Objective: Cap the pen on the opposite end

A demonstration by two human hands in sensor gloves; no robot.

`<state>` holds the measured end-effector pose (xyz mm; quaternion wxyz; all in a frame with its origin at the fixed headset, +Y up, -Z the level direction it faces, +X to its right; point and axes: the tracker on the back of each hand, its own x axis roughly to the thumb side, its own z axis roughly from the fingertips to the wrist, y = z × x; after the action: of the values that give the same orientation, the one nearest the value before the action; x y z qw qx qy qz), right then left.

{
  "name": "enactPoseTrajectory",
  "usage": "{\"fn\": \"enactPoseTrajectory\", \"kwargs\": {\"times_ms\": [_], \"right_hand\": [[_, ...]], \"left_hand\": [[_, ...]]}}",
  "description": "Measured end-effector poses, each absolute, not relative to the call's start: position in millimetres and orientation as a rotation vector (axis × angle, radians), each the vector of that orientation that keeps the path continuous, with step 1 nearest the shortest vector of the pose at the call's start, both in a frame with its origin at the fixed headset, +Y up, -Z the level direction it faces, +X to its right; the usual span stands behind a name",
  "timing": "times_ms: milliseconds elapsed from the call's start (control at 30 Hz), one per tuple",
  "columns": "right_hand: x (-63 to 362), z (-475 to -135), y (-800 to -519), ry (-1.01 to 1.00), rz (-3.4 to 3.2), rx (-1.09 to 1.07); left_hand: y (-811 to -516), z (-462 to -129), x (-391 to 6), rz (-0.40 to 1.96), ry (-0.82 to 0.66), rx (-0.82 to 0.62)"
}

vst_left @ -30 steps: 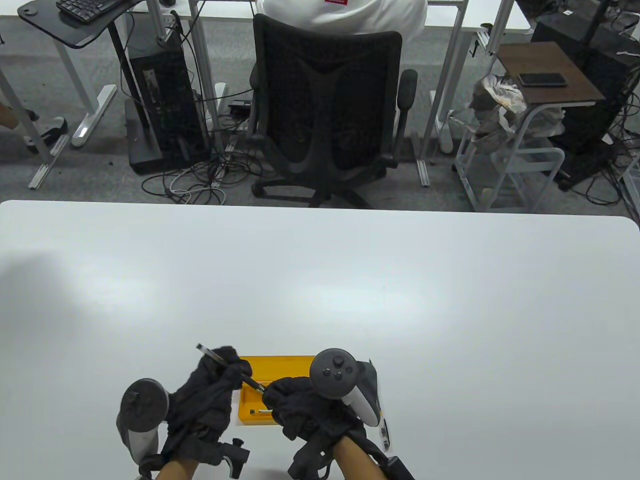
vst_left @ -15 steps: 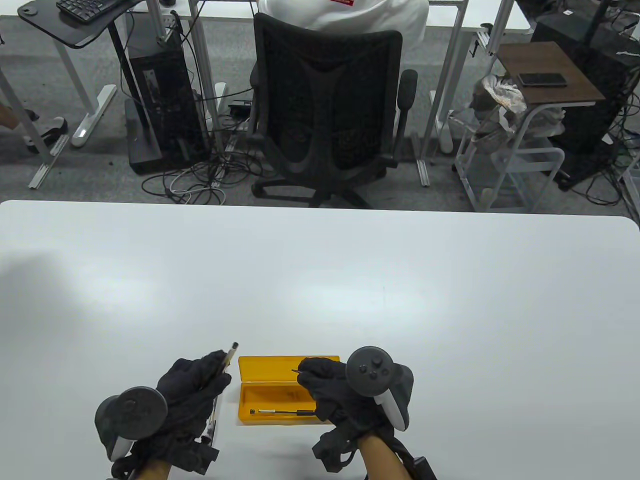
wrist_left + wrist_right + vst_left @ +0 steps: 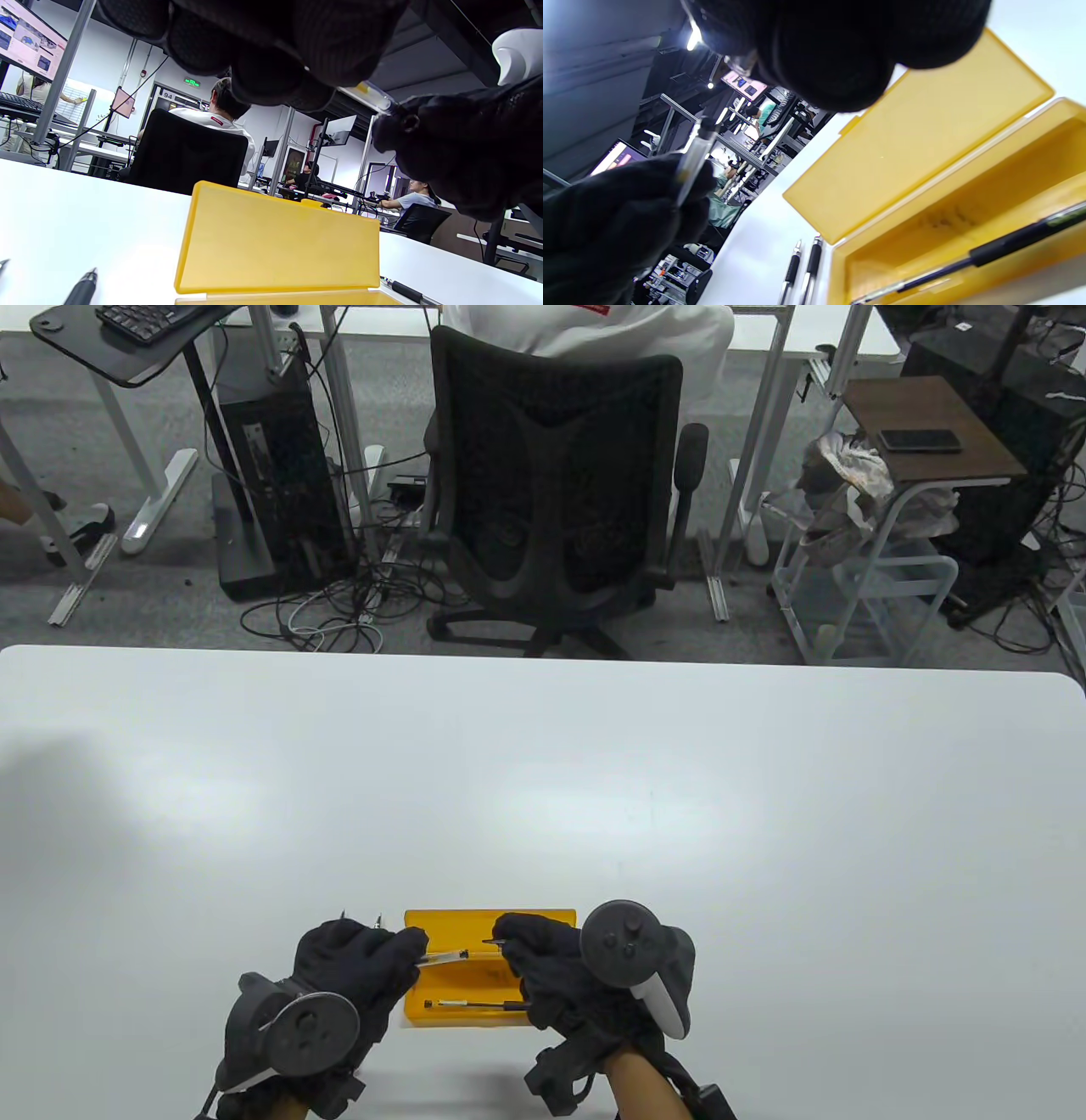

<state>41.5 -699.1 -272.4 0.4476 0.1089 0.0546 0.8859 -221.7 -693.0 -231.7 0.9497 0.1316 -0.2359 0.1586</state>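
Two gloved hands are raised over an open yellow case [image 3: 488, 920]. A clear pen [image 3: 443, 957] is gripped by the left hand [image 3: 356, 967], and its dark cap [image 3: 492, 941] is pinched by the right hand [image 3: 551, 967], slightly apart. Another pen [image 3: 475, 1004] is kept inside the case.

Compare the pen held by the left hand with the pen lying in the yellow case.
The held pen is gripped in the left hand above the table; the pen in the yellow case lies flat on the case floor, untouched. The held pen's visible barrel is clear; the other is dark with a black grip. Both are slim and lie roughly left to right.
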Motion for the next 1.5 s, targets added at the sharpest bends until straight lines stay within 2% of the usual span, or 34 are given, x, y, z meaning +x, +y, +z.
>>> {"fn": "enactPoseTrajectory", "kwargs": {"times_ms": [567,967,1233,1500], "right_hand": [[27.6,-271.2,-706.3,0.281,2.195,0.365],[22.4,-266.1,-698.7,0.239,2.416,0.418],[14.9,-260.3,-692.9,0.117,2.455,0.489],[8.6,-261.5,-696.6,0.227,2.574,0.529]], "left_hand": [[-692.4,-230.1,-212.1,0.283,-0.523,0.26],[-691.5,-224.8,-201.9,0.212,-0.572,0.261],[-688.8,-224.8,-202.5,0.208,-0.581,0.297],[-692.2,-228.7,-203.4,0.193,-0.574,0.296]]}}
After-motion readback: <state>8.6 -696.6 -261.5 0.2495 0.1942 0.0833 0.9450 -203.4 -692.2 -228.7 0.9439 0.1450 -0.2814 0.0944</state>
